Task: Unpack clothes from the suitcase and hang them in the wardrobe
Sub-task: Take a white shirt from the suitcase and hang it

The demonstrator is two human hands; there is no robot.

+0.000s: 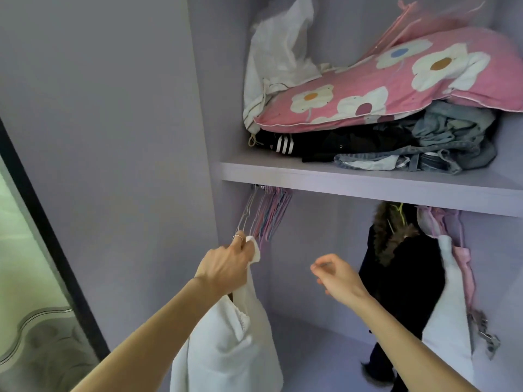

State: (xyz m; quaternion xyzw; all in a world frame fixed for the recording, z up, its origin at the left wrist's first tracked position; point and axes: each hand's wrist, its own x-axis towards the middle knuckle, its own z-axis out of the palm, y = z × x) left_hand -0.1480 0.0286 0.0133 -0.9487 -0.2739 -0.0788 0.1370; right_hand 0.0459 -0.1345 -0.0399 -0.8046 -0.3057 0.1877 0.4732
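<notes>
I face the open lilac wardrobe (368, 185). My left hand (226, 264) is raised below the shelf and grips the top of a white garment (226, 343), which hangs down from it. Its fingers also touch the lowest of several empty thin hangers (268, 213), pink, blue and white, bunched at the left end of the rail. My right hand (336, 274) hovers to the right, fingers loosely curled, holding nothing. The suitcase is out of sight.
A black coat with a fur collar (402, 278), a white garment (447, 321) and pink clothes (464, 258) hang at the right. On the shelf lie a pink flowered pillow (396, 80), jeans (452, 142), black clothes and a white bag (277, 58). A sliding door (42, 250) stands left.
</notes>
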